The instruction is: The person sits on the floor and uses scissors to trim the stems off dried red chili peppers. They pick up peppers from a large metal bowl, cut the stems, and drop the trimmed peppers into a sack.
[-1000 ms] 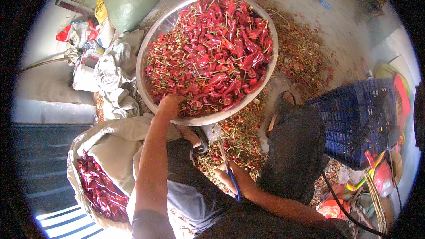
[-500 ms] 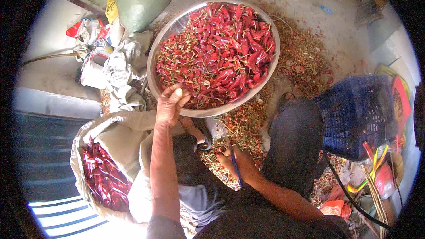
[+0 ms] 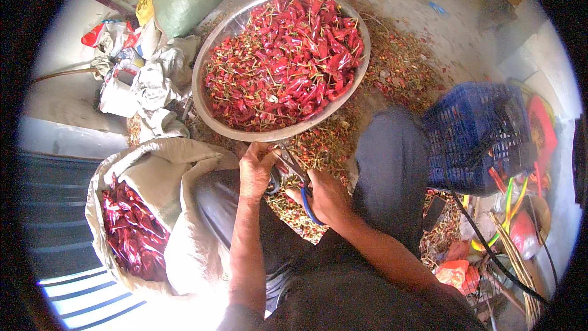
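Note:
My right hand grips a pair of scissors with blue handles. Their blades are spread and point up and left toward my left hand. That hand is closed in a pinch just below the near rim of a wide metal basin; whatever lies between its fingertips is too small to make out. A heap of dried red chillies fills the basin, many with pale stems, and loose stem bits gather along its left part.
Left of my legs stands an open white woven sack holding more dried chillies. Stem scraps litter the floor. At right are a blue plastic crate and a black cable. Crumpled bags lie at left.
My left hand has come down from over the basin's near rim to the scissors' tips. My right hand has raised the scissors, and their blades now show spread.

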The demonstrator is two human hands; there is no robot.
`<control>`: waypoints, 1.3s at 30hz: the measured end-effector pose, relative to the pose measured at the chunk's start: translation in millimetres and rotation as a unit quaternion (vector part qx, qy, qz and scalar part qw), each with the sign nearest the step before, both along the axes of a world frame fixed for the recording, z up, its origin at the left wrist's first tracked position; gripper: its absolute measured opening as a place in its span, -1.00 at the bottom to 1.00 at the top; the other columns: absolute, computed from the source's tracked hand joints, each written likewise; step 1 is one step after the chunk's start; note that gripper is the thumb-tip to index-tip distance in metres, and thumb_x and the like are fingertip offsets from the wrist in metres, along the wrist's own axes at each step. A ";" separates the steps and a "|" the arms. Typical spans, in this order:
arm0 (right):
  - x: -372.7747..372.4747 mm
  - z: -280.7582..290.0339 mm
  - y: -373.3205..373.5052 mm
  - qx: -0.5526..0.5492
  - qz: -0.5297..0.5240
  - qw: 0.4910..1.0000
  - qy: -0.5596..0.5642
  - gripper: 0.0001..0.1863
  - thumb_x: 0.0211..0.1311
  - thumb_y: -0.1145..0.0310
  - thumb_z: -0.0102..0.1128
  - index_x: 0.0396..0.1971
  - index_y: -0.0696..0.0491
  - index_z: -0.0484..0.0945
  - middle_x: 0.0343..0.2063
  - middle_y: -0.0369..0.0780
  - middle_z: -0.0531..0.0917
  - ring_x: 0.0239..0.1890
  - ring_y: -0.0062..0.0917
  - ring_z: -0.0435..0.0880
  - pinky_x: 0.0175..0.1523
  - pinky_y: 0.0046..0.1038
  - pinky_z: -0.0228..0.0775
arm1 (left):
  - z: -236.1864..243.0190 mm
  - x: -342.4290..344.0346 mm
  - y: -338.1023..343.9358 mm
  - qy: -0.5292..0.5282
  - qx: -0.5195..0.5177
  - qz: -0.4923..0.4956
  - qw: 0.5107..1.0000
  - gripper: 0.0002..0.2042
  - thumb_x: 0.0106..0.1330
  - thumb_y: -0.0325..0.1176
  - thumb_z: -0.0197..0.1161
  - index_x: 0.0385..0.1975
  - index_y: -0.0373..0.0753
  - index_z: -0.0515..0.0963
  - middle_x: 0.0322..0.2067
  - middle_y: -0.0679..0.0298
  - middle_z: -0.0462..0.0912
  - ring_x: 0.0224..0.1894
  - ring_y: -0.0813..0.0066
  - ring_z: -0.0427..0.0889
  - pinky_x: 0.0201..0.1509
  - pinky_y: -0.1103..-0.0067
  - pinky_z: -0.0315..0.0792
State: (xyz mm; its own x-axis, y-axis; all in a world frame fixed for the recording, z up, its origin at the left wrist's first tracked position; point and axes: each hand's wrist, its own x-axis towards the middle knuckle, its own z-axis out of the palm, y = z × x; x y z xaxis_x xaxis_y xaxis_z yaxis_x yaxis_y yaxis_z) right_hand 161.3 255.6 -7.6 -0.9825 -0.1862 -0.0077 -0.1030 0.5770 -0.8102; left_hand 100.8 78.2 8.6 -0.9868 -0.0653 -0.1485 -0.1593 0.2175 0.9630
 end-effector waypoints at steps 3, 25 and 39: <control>0.8 -7.2 -0.1 0.032 -0.012 0.998 0.053 -0.38 -0.01 -0.14 0.33 -0.33 0.20 0.47 -0.47 0.03 0.56 -0.40 -0.05 0.57 -0.28 -0.10 0.38 | -9.9 9.0 -0.5 -0.029 -0.003 0.009 1.000 -0.89 0.30 -0.51 0.14 -0.26 -0.37 0.41 -0.55 0.18 0.58 -0.62 0.47 0.61 -0.63 0.60 0.49; 13.6 -0.4 1.6 -0.624 0.167 0.654 -0.394 -0.65 0.42 -0.04 -0.08 -0.28 -0.03 0.40 -0.70 -0.44 0.29 -0.74 -0.77 0.22 -0.68 -0.67 0.10 | -13.8 33.5 4.4 -0.015 0.359 0.056 0.932 -0.91 0.26 -0.41 0.28 -0.30 -0.23 0.55 -0.40 0.30 0.65 -0.48 0.60 0.53 -0.41 0.65 0.42; -6.9 6.6 13.0 -0.699 -0.041 0.634 -0.330 -0.57 0.36 -0.17 -0.07 -0.26 -0.06 0.38 -0.61 -0.42 0.38 -0.66 -0.76 0.26 -0.59 -0.64 0.11 | 6.4 6.4 -27.1 0.049 0.441 0.178 0.878 -0.96 0.31 -0.49 0.17 -0.30 -0.24 0.46 -0.30 0.13 0.62 -0.24 0.31 0.65 -0.21 0.39 0.65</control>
